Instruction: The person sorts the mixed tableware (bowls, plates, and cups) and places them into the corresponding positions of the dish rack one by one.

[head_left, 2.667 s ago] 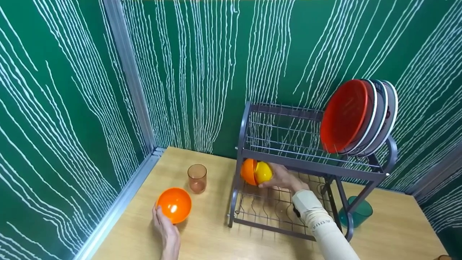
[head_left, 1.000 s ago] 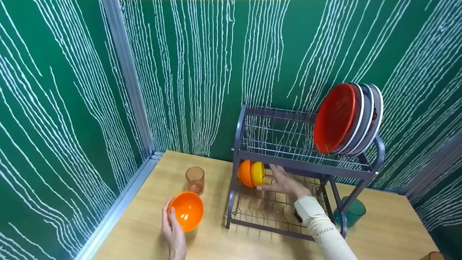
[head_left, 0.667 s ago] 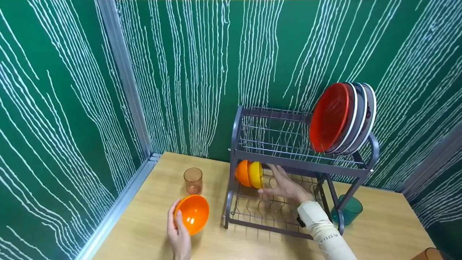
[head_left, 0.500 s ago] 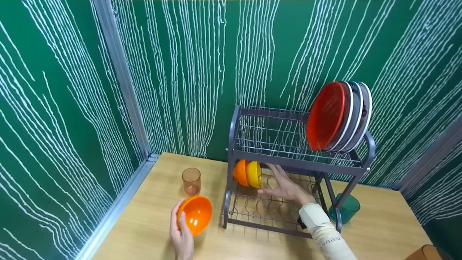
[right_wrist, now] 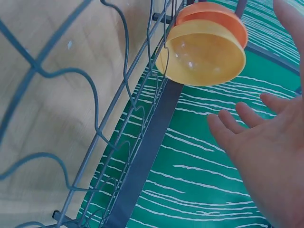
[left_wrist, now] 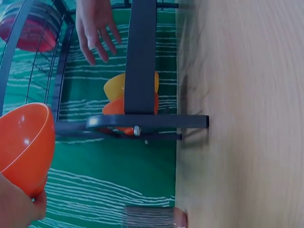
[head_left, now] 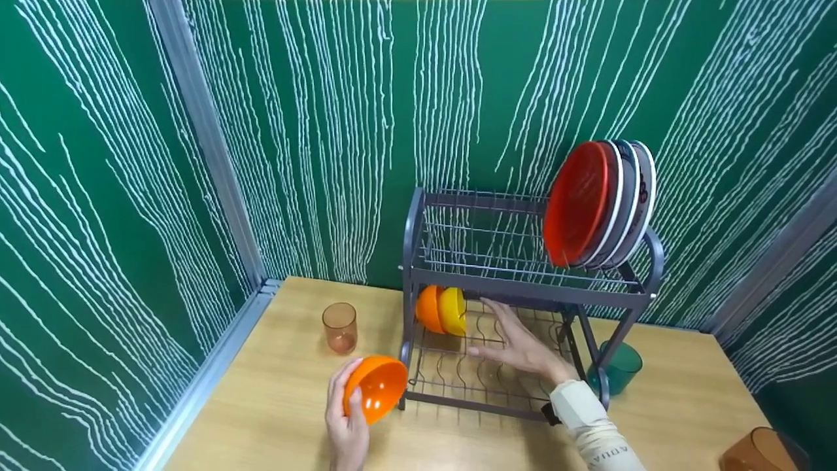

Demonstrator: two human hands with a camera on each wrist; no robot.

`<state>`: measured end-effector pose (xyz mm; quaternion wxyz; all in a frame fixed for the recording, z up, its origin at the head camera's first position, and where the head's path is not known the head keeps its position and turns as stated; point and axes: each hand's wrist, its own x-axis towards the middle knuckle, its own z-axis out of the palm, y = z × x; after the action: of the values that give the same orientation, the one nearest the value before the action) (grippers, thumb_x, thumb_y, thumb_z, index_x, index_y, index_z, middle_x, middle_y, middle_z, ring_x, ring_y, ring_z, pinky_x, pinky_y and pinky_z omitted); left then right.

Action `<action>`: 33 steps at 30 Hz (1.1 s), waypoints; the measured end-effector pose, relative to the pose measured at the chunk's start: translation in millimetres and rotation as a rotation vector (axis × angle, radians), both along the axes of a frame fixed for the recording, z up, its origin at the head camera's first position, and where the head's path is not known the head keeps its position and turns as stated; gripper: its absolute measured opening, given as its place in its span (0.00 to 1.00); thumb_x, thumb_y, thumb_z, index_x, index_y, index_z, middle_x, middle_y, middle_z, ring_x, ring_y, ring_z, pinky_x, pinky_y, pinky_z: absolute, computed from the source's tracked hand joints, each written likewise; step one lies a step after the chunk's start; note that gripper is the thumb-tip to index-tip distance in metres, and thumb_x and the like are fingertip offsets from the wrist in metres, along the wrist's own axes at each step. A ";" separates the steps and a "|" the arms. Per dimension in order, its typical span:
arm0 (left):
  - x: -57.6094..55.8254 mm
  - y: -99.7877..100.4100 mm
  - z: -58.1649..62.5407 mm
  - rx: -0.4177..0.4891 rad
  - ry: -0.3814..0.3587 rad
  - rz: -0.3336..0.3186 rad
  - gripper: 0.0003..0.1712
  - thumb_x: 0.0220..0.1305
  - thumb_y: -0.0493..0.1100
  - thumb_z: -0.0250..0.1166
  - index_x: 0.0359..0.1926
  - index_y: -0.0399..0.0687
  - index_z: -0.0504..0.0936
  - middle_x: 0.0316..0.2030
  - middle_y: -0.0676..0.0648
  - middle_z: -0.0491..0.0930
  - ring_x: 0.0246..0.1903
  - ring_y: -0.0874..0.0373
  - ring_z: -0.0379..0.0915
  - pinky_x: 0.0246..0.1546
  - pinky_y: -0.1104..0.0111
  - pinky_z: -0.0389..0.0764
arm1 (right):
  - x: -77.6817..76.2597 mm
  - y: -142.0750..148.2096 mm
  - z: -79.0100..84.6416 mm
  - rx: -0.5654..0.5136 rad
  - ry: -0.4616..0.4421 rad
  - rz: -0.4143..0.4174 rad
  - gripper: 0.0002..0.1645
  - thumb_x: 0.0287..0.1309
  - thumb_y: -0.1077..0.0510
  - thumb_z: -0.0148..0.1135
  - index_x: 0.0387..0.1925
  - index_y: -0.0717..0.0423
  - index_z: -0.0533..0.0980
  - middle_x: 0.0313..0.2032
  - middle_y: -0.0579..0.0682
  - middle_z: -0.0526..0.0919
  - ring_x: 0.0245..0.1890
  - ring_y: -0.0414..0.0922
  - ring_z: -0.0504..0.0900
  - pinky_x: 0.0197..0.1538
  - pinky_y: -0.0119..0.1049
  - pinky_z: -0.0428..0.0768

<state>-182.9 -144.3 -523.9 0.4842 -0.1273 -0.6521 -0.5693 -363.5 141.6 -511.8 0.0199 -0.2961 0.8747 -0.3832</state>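
Note:
My left hand (head_left: 348,422) grips an orange bowl (head_left: 378,390) by its side, thumb at the rim, in front of the rack's left front corner. The bowl is tilted, its inside turned to the right. On the lower tier of the dark dish rack (head_left: 523,286), a yellow bowl (head_left: 452,311) and another orange bowl (head_left: 429,309) stand on edge, nested side by side at the left end. My right hand (head_left: 523,343) reaches into that tier with fingers spread, apart from the yellow bowl and holding nothing. The right wrist view shows the yellow bowl (right_wrist: 204,54) beyond the fingertips.
A red plate (head_left: 577,204) and several white-rimmed plates (head_left: 644,206) stand upright on the upper tier's right end. An amber cup (head_left: 340,328) stands left of the rack, a green cup (head_left: 618,367) at its right, and another amber cup (head_left: 762,451) at the lower right.
My right hand has let go of the yellow bowl, which rests beside the orange one, and has drawn back to the right. My left hand has carried its orange bowl right, tilting it.

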 end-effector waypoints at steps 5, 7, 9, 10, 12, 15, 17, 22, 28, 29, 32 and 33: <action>-2.6 8.5 4.2 -0.061 0.048 -0.052 0.20 0.59 0.20 0.50 0.53 0.25 0.72 0.50 0.26 0.70 0.54 0.51 0.70 0.57 0.69 0.71 | 10.0 5.5 -0.6 -0.001 0.046 0.017 0.60 0.46 0.35 0.69 0.73 0.33 0.43 0.73 0.44 0.43 0.72 0.52 0.46 0.63 0.66 0.54; -2.8 12.3 6.0 -0.075 0.037 -0.073 0.19 0.61 0.22 0.50 0.53 0.27 0.73 0.51 0.26 0.69 0.54 0.53 0.70 0.56 0.69 0.72 | 14.2 7.1 -0.7 -0.009 0.031 0.014 0.60 0.46 0.34 0.68 0.73 0.31 0.42 0.74 0.42 0.43 0.72 0.51 0.45 0.63 0.66 0.54; -3.0 15.9 7.4 -0.085 0.031 -0.094 0.19 0.61 0.23 0.51 0.54 0.28 0.73 0.52 0.25 0.69 0.54 0.53 0.70 0.54 0.68 0.74 | 19.4 8.6 -1.0 -0.024 0.002 0.007 0.59 0.46 0.34 0.69 0.72 0.29 0.43 0.73 0.40 0.43 0.72 0.51 0.46 0.63 0.66 0.54; -3.0 17.6 8.2 -0.092 0.032 -0.104 0.19 0.61 0.23 0.52 0.54 0.29 0.73 0.52 0.25 0.68 0.53 0.53 0.70 0.53 0.68 0.75 | 22.3 9.3 -1.2 -0.025 -0.011 0.001 0.59 0.46 0.34 0.68 0.72 0.27 0.43 0.73 0.39 0.43 0.71 0.50 0.48 0.63 0.66 0.55; -2.6 21.1 9.5 -0.111 0.032 -0.115 0.20 0.61 0.23 0.53 0.54 0.30 0.74 0.52 0.26 0.68 0.52 0.52 0.71 0.50 0.68 0.77 | 28.9 11.0 -1.6 -0.023 -0.020 -0.005 0.58 0.46 0.33 0.68 0.72 0.26 0.43 0.73 0.40 0.44 0.71 0.51 0.51 0.62 0.66 0.56; -1.2 26.8 12.6 -0.147 0.034 -0.122 0.20 0.59 0.23 0.55 0.54 0.32 0.74 0.52 0.26 0.68 0.51 0.53 0.72 0.46 0.68 0.79 | 38.8 13.8 -2.2 -0.033 0.009 0.020 0.56 0.49 0.36 0.67 0.72 0.30 0.44 0.73 0.45 0.48 0.69 0.53 0.54 0.62 0.66 0.58; -0.2 31.2 15.2 -0.173 0.036 -0.119 0.21 0.57 0.23 0.56 0.54 0.33 0.75 0.52 0.26 0.68 0.50 0.53 0.72 0.44 0.67 0.80 | 45.3 15.4 -2.6 -0.049 0.030 0.045 0.55 0.51 0.38 0.67 0.73 0.34 0.45 0.72 0.47 0.51 0.68 0.53 0.57 0.62 0.63 0.61; -1.6 40.8 16.1 -0.226 0.063 -0.129 0.16 0.66 0.35 0.56 0.53 0.35 0.75 0.52 0.26 0.68 0.49 0.50 0.73 0.44 0.64 0.81 | 61.8 15.2 -4.1 -0.111 0.020 0.090 0.50 0.55 0.44 0.66 0.72 0.41 0.49 0.69 0.46 0.57 0.66 0.50 0.61 0.62 0.56 0.65; -15.2 48.3 -1.9 -0.316 0.097 -0.148 0.23 0.71 0.53 0.49 0.56 0.43 0.76 0.55 0.30 0.67 0.51 0.46 0.71 0.46 0.64 0.79 | 82.4 11.4 -6.4 -0.289 -0.097 0.254 0.40 0.65 0.57 0.56 0.72 0.44 0.50 0.69 0.50 0.59 0.65 0.53 0.63 0.63 0.54 0.65; -18.0 49.4 -3.8 -0.345 0.115 -0.141 0.23 0.71 0.53 0.49 0.56 0.44 0.76 0.55 0.31 0.68 0.51 0.45 0.71 0.47 0.62 0.79 | 86.0 10.2 -6.2 -0.329 -0.128 0.299 0.38 0.66 0.60 0.52 0.73 0.47 0.49 0.69 0.53 0.59 0.65 0.54 0.63 0.63 0.54 0.65; -24.6 53.7 -4.7 -0.440 0.184 -0.108 0.20 0.70 0.51 0.53 0.56 0.46 0.76 0.54 0.32 0.69 0.52 0.44 0.70 0.48 0.58 0.78 | 95.1 6.1 -5.7 -0.442 -0.207 0.440 0.33 0.70 0.65 0.41 0.73 0.56 0.46 0.68 0.63 0.57 0.65 0.56 0.63 0.63 0.50 0.66; -26.3 55.4 -3.6 -0.468 0.210 -0.099 0.19 0.70 0.49 0.54 0.55 0.46 0.76 0.54 0.32 0.70 0.52 0.43 0.69 0.48 0.57 0.78 | 97.4 4.7 -6.0 -0.478 -0.225 0.484 0.32 0.71 0.66 0.38 0.72 0.60 0.45 0.68 0.66 0.55 0.65 0.55 0.63 0.63 0.49 0.67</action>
<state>-209.1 -88.9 -527.5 0.4779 -0.3262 -0.7052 -0.4096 -266.1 146.3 -517.7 0.1367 -0.4469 0.6572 -0.5914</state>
